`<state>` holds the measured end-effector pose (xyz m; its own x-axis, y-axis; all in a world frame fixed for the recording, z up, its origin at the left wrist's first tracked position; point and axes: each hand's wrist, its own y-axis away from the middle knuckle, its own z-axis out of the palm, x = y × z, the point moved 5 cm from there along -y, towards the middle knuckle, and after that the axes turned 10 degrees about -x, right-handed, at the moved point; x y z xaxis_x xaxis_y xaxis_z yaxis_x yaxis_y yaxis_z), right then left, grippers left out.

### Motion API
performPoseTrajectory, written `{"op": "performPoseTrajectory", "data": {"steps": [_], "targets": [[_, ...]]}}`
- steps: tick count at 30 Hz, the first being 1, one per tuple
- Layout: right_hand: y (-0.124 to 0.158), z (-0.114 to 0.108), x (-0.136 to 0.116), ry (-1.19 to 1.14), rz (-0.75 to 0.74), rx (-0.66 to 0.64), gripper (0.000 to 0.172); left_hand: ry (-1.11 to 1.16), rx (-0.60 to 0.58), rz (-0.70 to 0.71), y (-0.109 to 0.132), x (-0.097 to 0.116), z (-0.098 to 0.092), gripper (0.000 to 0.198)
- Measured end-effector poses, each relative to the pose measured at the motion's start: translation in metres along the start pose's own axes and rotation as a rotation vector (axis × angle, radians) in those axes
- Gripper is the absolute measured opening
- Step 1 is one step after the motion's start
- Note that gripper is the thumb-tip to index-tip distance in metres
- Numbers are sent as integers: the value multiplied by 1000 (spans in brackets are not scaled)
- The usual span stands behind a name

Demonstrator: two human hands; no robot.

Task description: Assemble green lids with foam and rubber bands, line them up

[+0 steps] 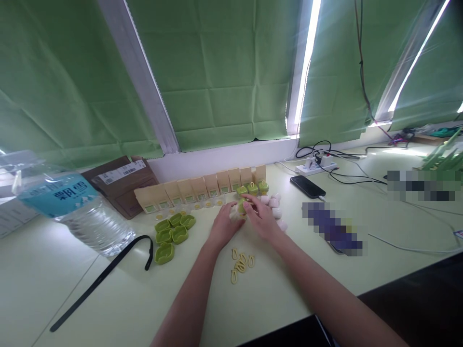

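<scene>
Between my two hands is a small green case (241, 207) with a pale or clear part at its lower left, mostly hidden by fingers. My left hand (224, 225) grips it from the left. My right hand (263, 220) has its fingers closed on its right and upper side. Close to my right hand are several whitish rounded pieces (277, 212). Just behind stand a few green cases with yellow loops (252, 188). Several yellow loops (240, 262) lie in front of my hands. To the left sit several hollow green shells (180, 234).
A row of brown paper packets (188, 190) stands along the back. Left are a large water bottle (97, 217), a cardboard box (123, 185) and a black strap (104, 274). Right are a phone (307, 186), a power strip (316, 166) with cables and a blurred-out purple item (331, 226).
</scene>
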<state>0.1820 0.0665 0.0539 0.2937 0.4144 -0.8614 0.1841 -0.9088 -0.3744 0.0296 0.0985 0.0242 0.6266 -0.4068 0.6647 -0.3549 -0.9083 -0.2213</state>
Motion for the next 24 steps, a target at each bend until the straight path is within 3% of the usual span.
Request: {"op": "performPoseTrajectory", "data": {"steps": [5,11,14,20,24], "targets": [[3,7,-2,-49,7,-16,45,-12,-75,-19,3,6,-1,42],[2,13,3,-107,22,-33,44,-18,-32,17,4,10,-3,23],[1,11,5,-138,30,-16,44,82,6,-11,3,8,-3,33],[0,4,6,-134,16,39,46,339,82,-64,0,-3,-6,71],[2,3,-1,-17,2,16,45,250,189,-16,1,-3,-13,63]]}}
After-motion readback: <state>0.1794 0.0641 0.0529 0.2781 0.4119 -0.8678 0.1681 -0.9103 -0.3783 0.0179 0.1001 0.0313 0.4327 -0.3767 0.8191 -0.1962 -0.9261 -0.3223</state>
